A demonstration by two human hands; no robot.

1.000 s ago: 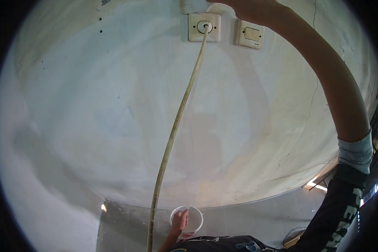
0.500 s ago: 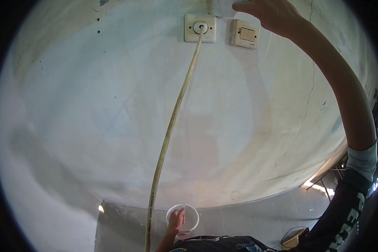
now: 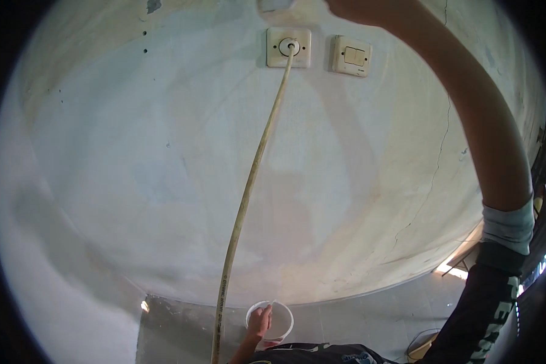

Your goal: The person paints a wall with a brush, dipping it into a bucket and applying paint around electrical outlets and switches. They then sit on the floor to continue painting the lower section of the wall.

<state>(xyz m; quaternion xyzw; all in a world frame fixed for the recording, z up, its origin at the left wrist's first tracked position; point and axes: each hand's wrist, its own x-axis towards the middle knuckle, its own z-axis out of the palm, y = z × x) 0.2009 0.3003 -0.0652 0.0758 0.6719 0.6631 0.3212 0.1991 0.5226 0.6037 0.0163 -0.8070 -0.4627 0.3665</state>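
Low in the view, my left hand [image 3: 261, 320] is closed on the near-left rim of a white bucket [image 3: 292, 321], which stays above the floor line by my body. My right hand [image 3: 361, 9] is raised against the wall at the top edge, cut off by the frame. Its fingers look bent. Just left of them a pale, flat-ended thing [image 3: 276, 5] shows partly; its kind and the grip on it are out of view. Below are a wall socket [image 3: 273, 56] with a plug in it and a double light switch [image 3: 349, 67].
A thick, pale cable [image 3: 249, 182] runs from the plug down past the bucket's left side. The patchy wall [image 3: 182, 200] bears a long crack at the right. Grey tiles [image 3: 358, 309] cover the floor, with a tan container [image 3: 421, 346] low at the right.
My right hand has moved left along the wall, and the pale thing beside it has shifted left too. The view has tilted slightly; my left hand keeps its hold on the bucket.
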